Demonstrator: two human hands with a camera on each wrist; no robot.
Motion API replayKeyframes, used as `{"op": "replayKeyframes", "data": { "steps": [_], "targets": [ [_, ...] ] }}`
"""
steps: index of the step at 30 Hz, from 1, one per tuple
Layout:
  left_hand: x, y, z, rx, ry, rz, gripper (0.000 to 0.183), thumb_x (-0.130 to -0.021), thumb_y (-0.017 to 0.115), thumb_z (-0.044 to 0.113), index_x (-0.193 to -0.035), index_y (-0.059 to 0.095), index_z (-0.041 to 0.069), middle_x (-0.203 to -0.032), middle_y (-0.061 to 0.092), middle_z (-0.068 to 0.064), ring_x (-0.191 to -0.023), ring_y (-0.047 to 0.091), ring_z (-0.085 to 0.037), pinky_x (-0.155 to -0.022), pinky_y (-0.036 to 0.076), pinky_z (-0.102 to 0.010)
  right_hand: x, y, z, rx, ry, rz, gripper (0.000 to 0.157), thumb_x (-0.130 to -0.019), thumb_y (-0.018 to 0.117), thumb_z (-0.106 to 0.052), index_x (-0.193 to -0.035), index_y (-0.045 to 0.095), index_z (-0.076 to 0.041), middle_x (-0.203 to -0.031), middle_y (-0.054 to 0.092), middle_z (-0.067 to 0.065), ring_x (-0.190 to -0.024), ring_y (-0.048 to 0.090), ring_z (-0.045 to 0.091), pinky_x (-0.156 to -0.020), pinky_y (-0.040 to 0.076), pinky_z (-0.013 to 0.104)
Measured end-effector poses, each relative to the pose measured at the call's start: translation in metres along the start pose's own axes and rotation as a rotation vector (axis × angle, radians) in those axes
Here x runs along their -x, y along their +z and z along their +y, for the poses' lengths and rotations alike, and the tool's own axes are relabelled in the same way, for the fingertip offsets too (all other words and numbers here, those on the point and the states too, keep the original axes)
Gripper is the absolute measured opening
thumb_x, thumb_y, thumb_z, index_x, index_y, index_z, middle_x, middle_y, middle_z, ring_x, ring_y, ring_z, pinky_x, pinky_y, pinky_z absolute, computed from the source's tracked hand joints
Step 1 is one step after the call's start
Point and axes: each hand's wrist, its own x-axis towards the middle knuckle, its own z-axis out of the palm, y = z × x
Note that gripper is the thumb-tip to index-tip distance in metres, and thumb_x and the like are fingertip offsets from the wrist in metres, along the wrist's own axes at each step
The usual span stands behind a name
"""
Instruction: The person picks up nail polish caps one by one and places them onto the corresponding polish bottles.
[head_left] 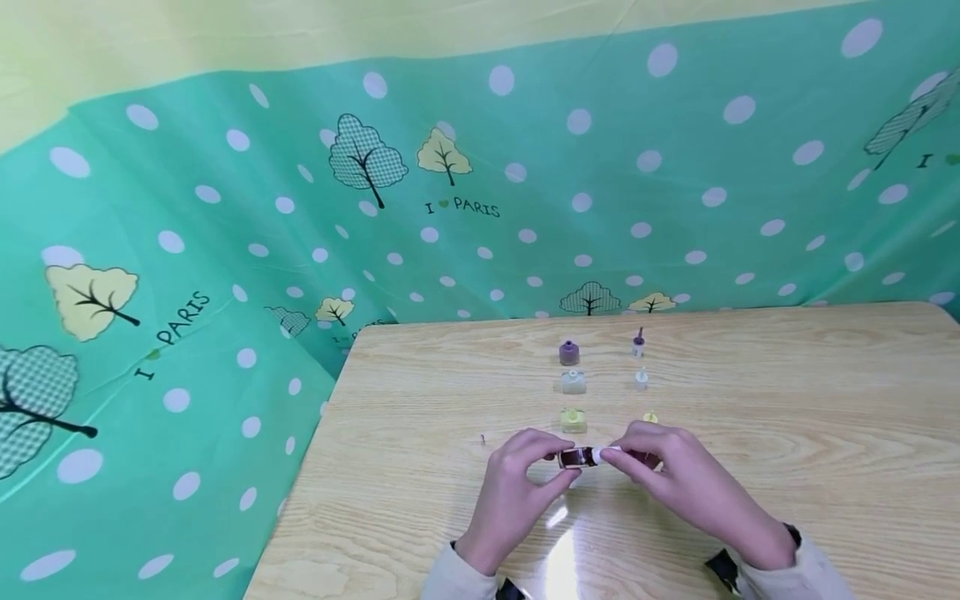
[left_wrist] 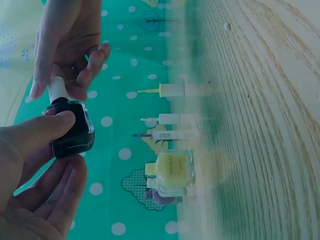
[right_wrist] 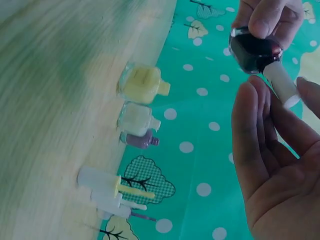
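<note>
A nail polish bottle point(head_left: 577, 457) with dark polish is raised above the table, lying sideways between both hands. My left hand point(head_left: 517, 483) grips its glass body; in the left wrist view the thumb lies over the dark bottle point(left_wrist: 77, 132). At the other end, my right hand point(head_left: 686, 475) pinches the white cap point(right_wrist: 281, 85) between thumb and fingers. The cap is on the bottle's neck, and no brush shows. Closest to the hands on the table stands an uncapped yellow nail polish bottle point(head_left: 573, 422).
Behind the yellow bottle stand an uncapped whitish bottle point(head_left: 573, 383) and a purple bottle point(head_left: 569, 354). To their right, a purple brush cap point(head_left: 638, 344), a white one point(head_left: 642, 380) and a yellow one point(head_left: 650, 417) stand brush-up. A tiny piece point(head_left: 482, 439) lies left on the wooden table point(head_left: 405, 375).
</note>
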Motion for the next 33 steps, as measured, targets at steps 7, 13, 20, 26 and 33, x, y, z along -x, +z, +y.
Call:
{"op": "replayKeyframes", "data": {
  "steps": [7,13,20,26,33],
  "targets": [
    [0.0,-0.001,-0.003,0.008,0.0,0.009,0.031,-0.076,0.085,0.015,-0.105,0.074,0.013,-0.102,0.072,0.004,-0.092,0.067,-0.007,-0.086,0.056,-0.022,0.004,-0.011,0.003,0.016,-0.091,0.023,0.035,-0.086,0.077,-0.021,-0.12,0.067,-0.02,-0.104,0.067,-0.016,-0.085,0.064,-0.001,-0.071,0.059,0.027],
    [0.0,-0.002,-0.004,0.019,-0.003,0.008,0.031,-0.076,0.085,0.015,-0.105,0.074,0.014,-0.101,0.072,0.005,-0.091,0.067,-0.007,-0.085,0.056,-0.022,0.002,-0.011,0.006,0.029,-0.239,0.053,0.043,-0.078,0.081,-0.003,-0.115,0.07,-0.022,-0.109,0.068,-0.01,-0.087,0.066,0.004,-0.071,0.06,0.026],
    [0.0,-0.001,-0.004,0.017,0.005,0.004,0.03,-0.076,0.085,0.015,-0.104,0.074,0.014,-0.101,0.072,0.005,-0.091,0.066,-0.006,-0.084,0.056,-0.021,0.001,-0.008,0.005,0.028,-0.255,0.068,0.04,-0.075,0.08,0.006,-0.105,0.073,-0.02,-0.101,0.068,-0.011,-0.083,0.065,0.0,-0.069,0.058,0.018],
    [0.001,-0.002,-0.003,0.01,0.004,0.005,0.03,-0.076,0.085,0.015,-0.104,0.074,0.013,-0.101,0.072,0.005,-0.091,0.067,-0.006,-0.085,0.056,-0.021,0.002,-0.008,0.003,0.036,-0.211,0.069,0.028,-0.081,0.079,-0.003,-0.101,0.075,-0.022,-0.094,0.068,-0.017,-0.081,0.063,-0.004,-0.066,0.058,0.02],
    [0.001,-0.001,-0.003,0.024,0.026,0.012,0.031,-0.076,0.085,0.013,-0.104,0.074,0.012,-0.101,0.072,0.005,-0.091,0.067,-0.008,-0.086,0.056,-0.021,0.001,-0.008,0.0,-0.001,-0.154,0.045,0.014,-0.089,0.074,-0.013,-0.094,0.074,-0.027,-0.088,0.066,-0.022,-0.074,0.059,-0.005,-0.06,0.053,0.02]
  ]
}}
